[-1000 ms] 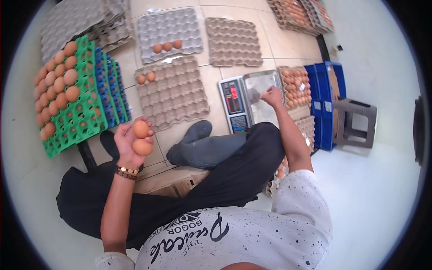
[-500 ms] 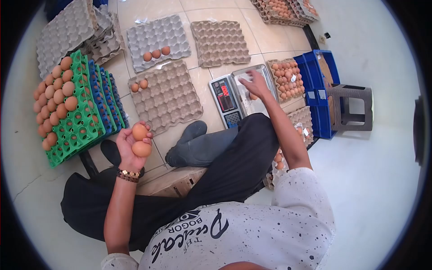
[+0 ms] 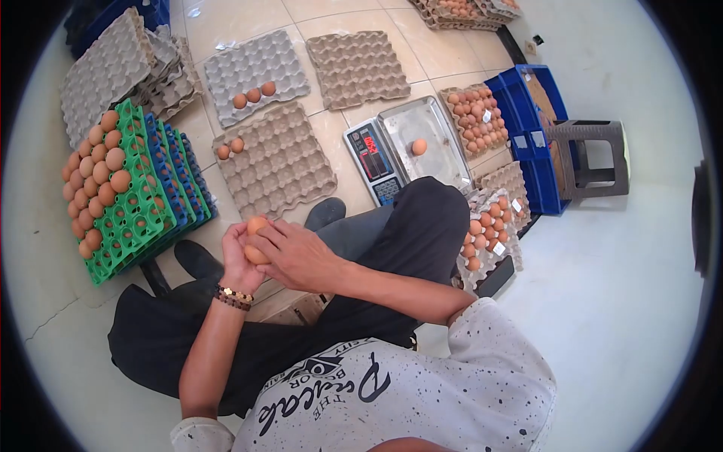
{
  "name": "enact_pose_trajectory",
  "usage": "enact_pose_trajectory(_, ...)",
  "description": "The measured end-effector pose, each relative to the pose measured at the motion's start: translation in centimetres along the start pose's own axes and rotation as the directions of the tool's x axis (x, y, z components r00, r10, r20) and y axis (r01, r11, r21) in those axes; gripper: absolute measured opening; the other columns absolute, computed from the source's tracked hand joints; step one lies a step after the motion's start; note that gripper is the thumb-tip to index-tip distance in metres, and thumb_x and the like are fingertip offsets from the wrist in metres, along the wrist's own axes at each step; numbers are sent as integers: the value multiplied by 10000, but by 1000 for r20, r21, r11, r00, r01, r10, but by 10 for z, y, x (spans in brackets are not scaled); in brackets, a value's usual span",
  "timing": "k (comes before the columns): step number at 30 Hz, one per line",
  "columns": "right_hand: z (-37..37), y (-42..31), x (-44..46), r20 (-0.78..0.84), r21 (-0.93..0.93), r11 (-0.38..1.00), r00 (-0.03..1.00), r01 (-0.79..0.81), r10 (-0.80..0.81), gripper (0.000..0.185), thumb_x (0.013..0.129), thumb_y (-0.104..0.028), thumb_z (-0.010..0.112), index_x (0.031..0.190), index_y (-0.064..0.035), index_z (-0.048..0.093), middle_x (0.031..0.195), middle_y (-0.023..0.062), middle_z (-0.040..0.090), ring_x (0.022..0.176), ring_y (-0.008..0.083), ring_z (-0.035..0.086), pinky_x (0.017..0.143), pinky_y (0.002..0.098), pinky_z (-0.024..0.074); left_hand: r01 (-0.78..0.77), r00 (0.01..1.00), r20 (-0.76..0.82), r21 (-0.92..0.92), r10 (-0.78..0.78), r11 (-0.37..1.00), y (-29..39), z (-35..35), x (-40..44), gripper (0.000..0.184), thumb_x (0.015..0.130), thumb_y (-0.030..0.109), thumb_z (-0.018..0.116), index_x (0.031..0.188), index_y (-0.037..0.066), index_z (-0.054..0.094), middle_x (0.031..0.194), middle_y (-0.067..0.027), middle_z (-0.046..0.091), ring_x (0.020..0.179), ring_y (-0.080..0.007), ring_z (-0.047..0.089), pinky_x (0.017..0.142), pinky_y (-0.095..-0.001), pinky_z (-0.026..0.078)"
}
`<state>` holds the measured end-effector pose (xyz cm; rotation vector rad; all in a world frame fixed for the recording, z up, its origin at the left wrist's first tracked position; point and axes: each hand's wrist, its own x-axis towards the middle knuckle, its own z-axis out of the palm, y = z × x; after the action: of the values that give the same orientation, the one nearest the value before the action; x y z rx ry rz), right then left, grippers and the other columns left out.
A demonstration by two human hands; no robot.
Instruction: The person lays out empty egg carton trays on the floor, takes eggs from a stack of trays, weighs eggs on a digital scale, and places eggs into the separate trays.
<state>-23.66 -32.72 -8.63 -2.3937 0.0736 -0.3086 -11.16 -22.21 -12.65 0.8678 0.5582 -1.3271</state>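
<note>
Two brown eggs (image 3: pixel 257 255) rest in my left hand (image 3: pixel 242 264), whose fingers curl around them. My right hand (image 3: pixel 300 256) lies over the same eggs, its fingers bent against them and partly covering them. A single egg (image 3: pixel 419 147) sits on the metal pan (image 3: pixel 444 143) of a digital scale (image 3: pixel 374 162) with red lit digits. Just beyond my hands, a brown carton tray (image 3: pixel 282 162) has two eggs at its left edge. Behind it, a grey tray (image 3: pixel 256 64) carries three eggs along its near side.
Green tray stack (image 3: pixel 135 218) with several eggs stands at left, grey carton stack (image 3: pixel 105 68) behind it. Another brown tray (image 3: pixel 358 68) lies at the back. Egg-filled trays (image 3: pixel 474 120), blue crates (image 3: pixel 538 181) and a grey stool (image 3: pixel 591 132) are at right.
My right hand has moved from the scale pan to the eggs in my left hand. One egg now lies uncovered on the pan. The view has shifted slightly.
</note>
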Motion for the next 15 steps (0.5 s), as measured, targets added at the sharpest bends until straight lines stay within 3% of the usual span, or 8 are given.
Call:
enact_pose_trajectory(3,-11,10,-4,38,-28,1000,999,-12,13,493,807,-193,722,1236,-23,547,1177,150,552,1065,355,534,899,424,460,44,999,-14,0,-44,999,-6,6,0,365,976,271,356,1160,26,555,1058,-132,645,947,-275,648,903,-386,540)
enact_pose_trajectory(7,-84,38,-13,-226,208,956,941,-207,253,379,878,-163,642,1191,33,555,1154,243,583,1144,430,516,1020,478,398,7,993,116,-58,0,998,-13,-11,18,339,984,239,379,1176,4,530,1106,-147,613,984,-279,621,955,-432,521)
enact_pose_trajectory(8,-118,51,-18,-334,192,919,858,-343,390,364,911,-137,603,1220,42,531,1163,254,587,1160,430,523,1034,488,388,2,995,102,-78,5,997,-12,-20,23,333,990,232,389,1174,-5,533,1126,-151,608,1018,-279,614,972,-443,512)
enact_pose_trajectory(9,-141,87,-34,-471,45,873,760,-486,447,367,941,-141,589,1251,39,508,1142,236,606,1098,415,571,981,474,440,3,996,89,-94,6,996,-12,-25,26,327,995,224,400,1172,-13,536,1146,-154,603,1052,-279,606,988,-453,504)
enact_pose_trajectory(11,-202,157,-58,-697,-10,846,610,-533,376,327,953,-174,620,1210,16,552,1089,177,642,944,285,642,820,372,520,17,993,121,-50,-11,999,-9,-20,24,319,1002,230,454,1183,-21,531,1128,-147,592,1066,-269,595,996,-432,504)
enact_pose_trajectory(12,-221,210,-88,-701,21,801,563,-598,438,318,931,-195,649,1159,16,579,1067,176,650,932,238,644,810,348,516,24,990,140,-29,-20,999,-8,-15,21,320,1006,233,481,1189,-25,529,1118,-143,586,1072,-264,589,1000,-421,504)
enact_pose_trajectory(15,-217,331,-191,-513,-6,611,527,-791,677,335,866,-243,698,1080,1,616,933,158,683,843,253,666,763,363,531,11,997,69,56,-15,998,-7,-3,16,346,1016,264,542,1209,-22,528,1119,-135,591,1059,-249,598,981,-367,519)
